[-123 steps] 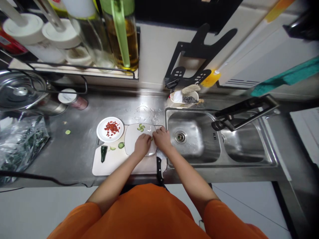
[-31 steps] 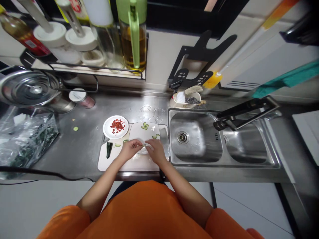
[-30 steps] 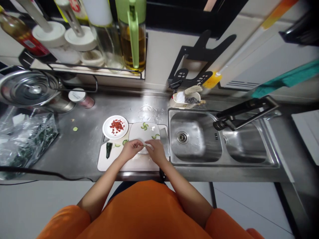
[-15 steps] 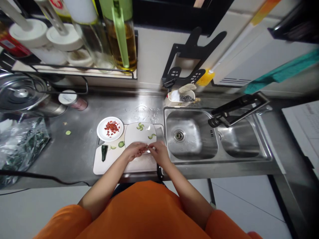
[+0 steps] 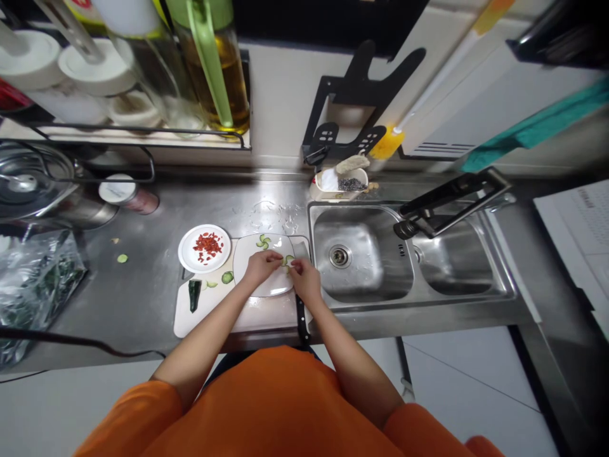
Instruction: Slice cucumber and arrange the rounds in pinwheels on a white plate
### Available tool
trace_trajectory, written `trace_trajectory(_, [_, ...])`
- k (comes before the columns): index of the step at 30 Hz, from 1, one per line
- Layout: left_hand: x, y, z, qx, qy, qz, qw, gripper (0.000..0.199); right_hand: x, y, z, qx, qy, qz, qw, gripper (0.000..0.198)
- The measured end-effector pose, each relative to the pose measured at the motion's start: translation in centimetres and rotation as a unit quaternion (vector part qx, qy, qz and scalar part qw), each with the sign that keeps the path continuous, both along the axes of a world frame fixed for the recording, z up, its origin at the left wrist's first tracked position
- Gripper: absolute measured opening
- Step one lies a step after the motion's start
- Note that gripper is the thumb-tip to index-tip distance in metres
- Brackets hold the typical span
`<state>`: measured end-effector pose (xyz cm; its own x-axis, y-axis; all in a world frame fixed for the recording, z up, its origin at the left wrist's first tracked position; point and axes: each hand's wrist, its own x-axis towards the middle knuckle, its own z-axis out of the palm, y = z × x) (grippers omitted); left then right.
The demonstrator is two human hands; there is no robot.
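Over the plate (image 5: 243, 254), the left hand (image 5: 261, 266) and right hand (image 5: 306, 280) faced each other, fingers bunched beside green slices (image 5: 287, 260); whether either gripped one could not be told. Another fan of slices (image 5: 263, 241) lay toward the plate's far edge, and a knife (image 5: 301, 320) lay near the right wrist.

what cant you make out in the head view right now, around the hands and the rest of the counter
All in the head view:
Whether the left hand or right hand grips a green slice: too small, partly covered by fingers.
Knife blade: partly hidden behind the right hand.
Plastic bag: contents blurred by crinkled plastic, cut off by the left edge.
Print on the paper: too small and blurred.
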<state>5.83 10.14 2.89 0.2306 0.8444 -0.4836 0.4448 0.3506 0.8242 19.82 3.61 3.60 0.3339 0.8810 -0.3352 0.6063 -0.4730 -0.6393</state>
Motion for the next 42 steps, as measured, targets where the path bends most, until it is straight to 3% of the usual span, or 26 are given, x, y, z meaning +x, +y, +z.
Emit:
trace_trajectory(7, [0.8,1.2,-0.2,0.095,0.068,-0.070,0.991,0.014,-0.6,1.2,0.9,-0.071,-0.108,0.007,0.992,0.017])
trace_trajectory(19, [1.0,1.2,-0.9,0.111,0.074,-0.086,0.987,0.016,-1.4,1.3,1.4,-0.076,-0.162,0.048,0.983,0.022])
trace_trajectory(42, [1.5,1.0,-0.8,0.147,0.120,-0.107,0.976,0.017,-1.9,1.6,1.2,-0.082,-0.179,0.050,0.979,0.021])
